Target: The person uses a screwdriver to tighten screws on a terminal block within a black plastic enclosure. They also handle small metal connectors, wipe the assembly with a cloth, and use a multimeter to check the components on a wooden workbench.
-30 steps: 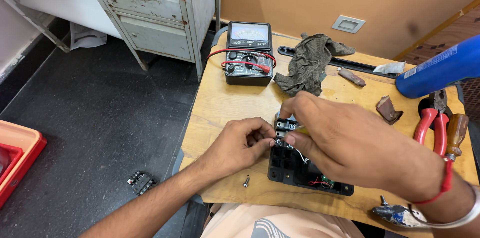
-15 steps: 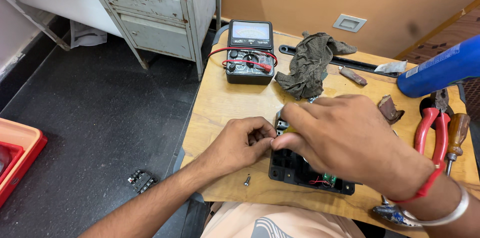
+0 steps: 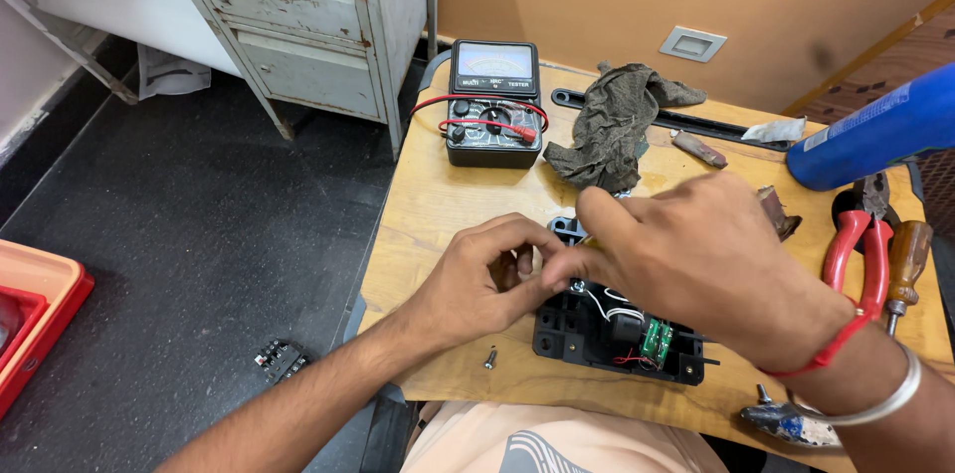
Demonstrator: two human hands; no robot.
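The left hand [image 3: 476,279] was held low over the near middle, its forearm stretched in bare from the lower left. Its fingers were curled inward and its thumb was pressed toward the fingertips, as in a pinch; whether anything was gripped between them could not be told. The right hand [image 3: 696,254] was brought in from the lower right, back turned upward, wrist bent slightly downward. Its forefinger was extended and its thumb was set against the left hand's fingertips, so the two hands were seen touching.
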